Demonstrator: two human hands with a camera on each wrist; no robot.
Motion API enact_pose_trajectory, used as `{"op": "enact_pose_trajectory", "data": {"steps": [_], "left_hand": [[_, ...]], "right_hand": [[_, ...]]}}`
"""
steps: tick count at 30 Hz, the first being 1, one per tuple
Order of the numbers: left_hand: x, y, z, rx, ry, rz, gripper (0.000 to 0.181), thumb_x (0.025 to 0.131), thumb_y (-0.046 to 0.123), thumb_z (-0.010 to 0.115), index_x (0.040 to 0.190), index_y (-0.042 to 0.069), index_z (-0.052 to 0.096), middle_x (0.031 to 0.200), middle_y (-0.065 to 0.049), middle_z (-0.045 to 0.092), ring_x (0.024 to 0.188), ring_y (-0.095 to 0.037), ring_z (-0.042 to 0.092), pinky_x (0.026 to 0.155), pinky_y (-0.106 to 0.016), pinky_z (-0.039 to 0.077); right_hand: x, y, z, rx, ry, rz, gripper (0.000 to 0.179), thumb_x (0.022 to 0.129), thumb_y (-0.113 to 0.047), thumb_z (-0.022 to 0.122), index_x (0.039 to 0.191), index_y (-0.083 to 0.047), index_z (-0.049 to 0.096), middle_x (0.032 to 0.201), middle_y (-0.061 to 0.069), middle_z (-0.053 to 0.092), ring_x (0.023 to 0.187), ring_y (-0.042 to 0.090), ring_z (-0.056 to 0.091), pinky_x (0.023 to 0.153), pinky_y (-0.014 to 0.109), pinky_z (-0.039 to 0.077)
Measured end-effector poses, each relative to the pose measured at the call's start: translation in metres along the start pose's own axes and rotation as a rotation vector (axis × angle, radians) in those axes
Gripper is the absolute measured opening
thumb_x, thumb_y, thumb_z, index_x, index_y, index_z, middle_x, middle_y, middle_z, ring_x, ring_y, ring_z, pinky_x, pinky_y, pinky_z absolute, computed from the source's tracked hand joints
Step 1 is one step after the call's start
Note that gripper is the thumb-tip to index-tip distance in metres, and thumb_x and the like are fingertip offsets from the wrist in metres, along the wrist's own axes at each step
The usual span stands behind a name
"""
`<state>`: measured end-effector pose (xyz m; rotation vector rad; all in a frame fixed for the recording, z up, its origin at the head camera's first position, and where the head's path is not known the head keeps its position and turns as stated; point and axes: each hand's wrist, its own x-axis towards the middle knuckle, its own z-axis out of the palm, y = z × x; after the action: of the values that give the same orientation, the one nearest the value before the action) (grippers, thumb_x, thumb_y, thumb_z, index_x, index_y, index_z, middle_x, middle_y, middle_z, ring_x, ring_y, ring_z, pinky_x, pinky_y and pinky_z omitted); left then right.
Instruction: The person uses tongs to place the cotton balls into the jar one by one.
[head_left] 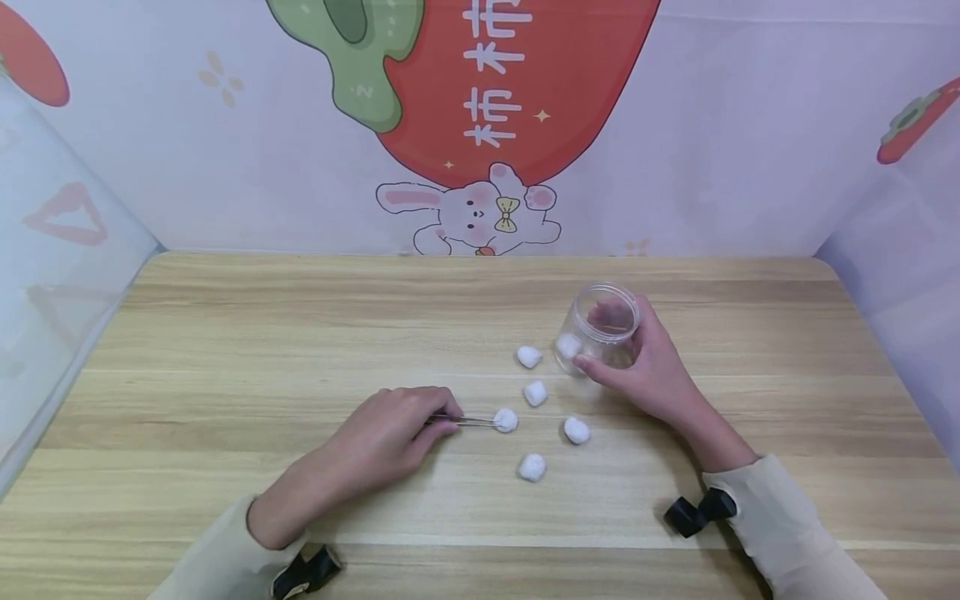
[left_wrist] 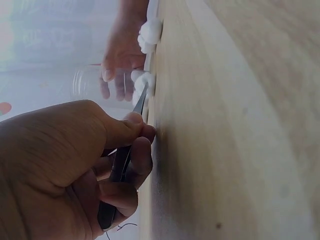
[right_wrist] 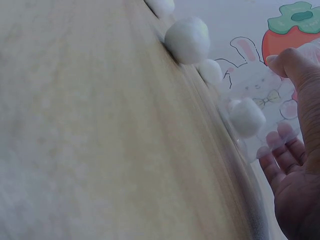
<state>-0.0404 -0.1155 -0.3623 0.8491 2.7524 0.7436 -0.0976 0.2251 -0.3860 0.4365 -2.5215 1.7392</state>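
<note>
Metal tweezers [head_left: 474, 422] are held between the thumb and fingers of my left hand [head_left: 386, 433], pointing right. Their tips meet a white cotton ball [head_left: 506, 420]; whether they squeeze it cannot be told. My right hand [head_left: 652, 367] grips a clear jar [head_left: 600, 329] around its side, thumb in front and fingers behind. The jar has no lid, and a cotton ball [head_left: 568, 345] lies inside near its bottom. In the left wrist view the dark tweezers handle [left_wrist: 119, 167] runs through the curled fingers. The right wrist view shows the jar only faintly.
Loose cotton balls lie between the hands: one [head_left: 528, 357] beside the jar, one [head_left: 536, 393] below it, another [head_left: 577, 430] to the right and one [head_left: 532, 467] nearest me. The wooden table [head_left: 262, 333] ends at a printed cloth backdrop [head_left: 712, 167].
</note>
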Motion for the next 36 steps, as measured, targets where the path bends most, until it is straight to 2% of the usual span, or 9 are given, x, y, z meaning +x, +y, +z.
{"op": "enact_pose_trajectory", "data": {"steps": [10, 17, 23, 29, 32, 36], "left_hand": [[-0.0003, -0.0022, 0.0019, -0.006, -0.006, 0.007, 0.004, 0.102, 0.019, 0.07, 0.103, 0.022, 0.072, 0.092, 0.014, 0.072, 0.073, 0.0, 0.054, 0.069, -0.022, 0.047], [-0.0012, -0.0043, 0.0039, -0.015, 0.023, -0.017, 0.005, 0.102, 0.021, 0.071, 0.104, 0.025, 0.073, 0.096, 0.015, 0.075, 0.076, 0.0, 0.057, 0.072, -0.023, 0.049], [-0.0004, -0.0037, 0.003, -0.054, 0.024, -0.028, 0.005, 0.102, 0.021, 0.072, 0.105, 0.024, 0.074, 0.091, 0.014, 0.074, 0.072, 0.0, 0.055, 0.07, -0.022, 0.047], [0.0002, -0.001, 0.0015, -0.084, 0.014, -0.04, 0.006, 0.102, 0.022, 0.071, 0.107, 0.023, 0.074, 0.095, 0.012, 0.077, 0.069, 0.001, 0.051, 0.072, -0.023, 0.048], [0.0019, 0.0006, -0.0002, -0.118, 0.032, -0.048, 0.006, 0.102, 0.022, 0.071, 0.107, 0.023, 0.075, 0.094, 0.013, 0.076, 0.063, 0.001, 0.044, 0.067, -0.022, 0.046], [0.0056, 0.0023, -0.0028, -0.16, 0.094, -0.031, 0.005, 0.101, 0.021, 0.071, 0.105, 0.021, 0.074, 0.091, 0.012, 0.074, 0.058, -0.001, 0.037, 0.06, -0.022, 0.041]], "right_hand": [[0.0011, -0.0001, 0.0008, 0.005, -0.001, 0.008, 0.073, 0.081, 0.005, 0.084, 0.141, 0.002, 0.042, 0.132, 0.016, 0.062, 0.124, 0.003, 0.058, 0.113, 0.008, 0.037], [0.0014, 0.0006, 0.0025, 0.003, -0.01, 0.009, 0.071, 0.082, 0.003, 0.085, 0.14, 0.002, 0.043, 0.131, 0.015, 0.062, 0.124, 0.005, 0.058, 0.112, 0.008, 0.038], [0.0012, 0.0006, 0.0024, -0.008, -0.003, 0.001, 0.072, 0.082, 0.003, 0.085, 0.141, 0.001, 0.044, 0.131, 0.016, 0.063, 0.123, 0.004, 0.058, 0.111, 0.008, 0.038], [0.0002, 0.0006, 0.0022, -0.016, -0.001, 0.002, 0.07, 0.082, 0.002, 0.085, 0.14, 0.001, 0.045, 0.13, 0.016, 0.064, 0.122, 0.003, 0.059, 0.11, 0.009, 0.039], [0.0, 0.0003, 0.0014, -0.009, 0.0, 0.007, 0.071, 0.082, 0.003, 0.085, 0.14, 0.0, 0.045, 0.131, 0.015, 0.063, 0.123, 0.003, 0.058, 0.111, 0.008, 0.039], [-0.0001, 0.0002, 0.0004, -0.001, -0.001, 0.013, 0.072, 0.082, 0.004, 0.085, 0.141, -0.001, 0.044, 0.133, 0.014, 0.062, 0.125, 0.003, 0.058, 0.113, 0.008, 0.037]]}}
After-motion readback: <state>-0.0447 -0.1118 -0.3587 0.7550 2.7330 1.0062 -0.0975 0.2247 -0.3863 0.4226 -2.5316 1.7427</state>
